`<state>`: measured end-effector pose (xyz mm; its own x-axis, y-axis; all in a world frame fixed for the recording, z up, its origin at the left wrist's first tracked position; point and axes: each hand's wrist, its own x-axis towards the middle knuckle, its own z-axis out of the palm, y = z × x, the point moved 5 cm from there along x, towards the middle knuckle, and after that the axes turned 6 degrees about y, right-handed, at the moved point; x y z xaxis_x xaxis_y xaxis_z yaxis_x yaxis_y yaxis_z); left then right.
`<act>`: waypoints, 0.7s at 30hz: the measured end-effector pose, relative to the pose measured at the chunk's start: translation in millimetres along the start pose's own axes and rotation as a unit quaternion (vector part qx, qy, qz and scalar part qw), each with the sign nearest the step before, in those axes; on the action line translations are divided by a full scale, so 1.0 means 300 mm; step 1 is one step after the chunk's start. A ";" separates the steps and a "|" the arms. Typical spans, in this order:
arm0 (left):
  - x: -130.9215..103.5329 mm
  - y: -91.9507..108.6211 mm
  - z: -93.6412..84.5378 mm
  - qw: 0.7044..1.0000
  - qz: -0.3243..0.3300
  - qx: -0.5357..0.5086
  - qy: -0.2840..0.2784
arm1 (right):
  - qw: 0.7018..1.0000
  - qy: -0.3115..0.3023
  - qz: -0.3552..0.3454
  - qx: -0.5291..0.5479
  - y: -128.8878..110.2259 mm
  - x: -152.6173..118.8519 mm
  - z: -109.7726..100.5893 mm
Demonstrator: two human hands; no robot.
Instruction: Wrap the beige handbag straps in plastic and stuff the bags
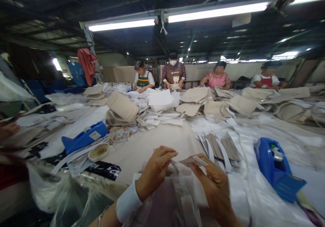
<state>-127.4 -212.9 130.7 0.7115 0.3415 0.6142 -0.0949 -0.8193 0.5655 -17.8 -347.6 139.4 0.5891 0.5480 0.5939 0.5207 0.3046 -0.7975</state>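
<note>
My right hand [214, 183] pinches a small flat beige-and-white piece [193, 160] between thumb and fingers. Facing it, my left hand [156, 169] has its fingers pressed together; whatever lies between their tips is too small to make out. Just below both hands there is a clear plastic bag [184, 189], blurred, over a pale sheet. Right of the right hand lies a stack of beige and white strips [218, 147].
A blue tape dispenser [275, 167] stands at the right, another blue dispenser [85, 137] at the left beside a small round dish [99, 152]. Beige bag pieces [123, 107] and white sheets are heaped across the table [157, 135]. Several people work behind; another person's hand [8, 130] shows far left.
</note>
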 end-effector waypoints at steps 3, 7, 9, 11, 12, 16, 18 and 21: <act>0.007 0.000 0.007 1.000 0.009 0.010 -0.014 | 1.000 0.003 0.002 -0.016 -0.001 -0.006 -0.011; 0.003 0.002 0.044 0.993 0.032 0.097 -0.057 | 1.000 0.012 0.010 -0.022 0.000 -0.010 -0.012; 0.000 0.000 0.063 0.984 0.029 0.157 -0.078 | 0.999 0.015 0.037 -0.019 0.009 -0.010 -0.012; 0.001 -0.005 0.069 0.977 0.023 0.188 -0.094 | 0.993 0.041 0.107 -0.003 0.046 -0.013 -0.024; 0.004 -0.010 0.063 0.977 0.019 0.186 -0.098 | 0.986 0.062 0.155 0.015 0.075 -0.018 -0.033; 0.020 -0.078 -0.024 0.992 -0.044 0.103 -0.064 | 0.934 0.117 0.306 0.143 0.206 -0.050 -0.064; 0.016 -0.125 -0.078 0.994 -0.082 0.057 -0.038 | 0.917 0.121 0.336 0.176 0.256 -0.068 -0.078; -0.008 -0.156 -0.142 0.995 -0.097 0.032 0.016 | 0.902 0.131 0.369 0.184 0.314 -0.110 -0.105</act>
<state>-154.4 -155.8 126.3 0.6893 0.5092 0.5153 0.0868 -0.7642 0.6391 31.4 -361.6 48.0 0.8417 0.5200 -0.1458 -0.2842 0.1970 -0.9383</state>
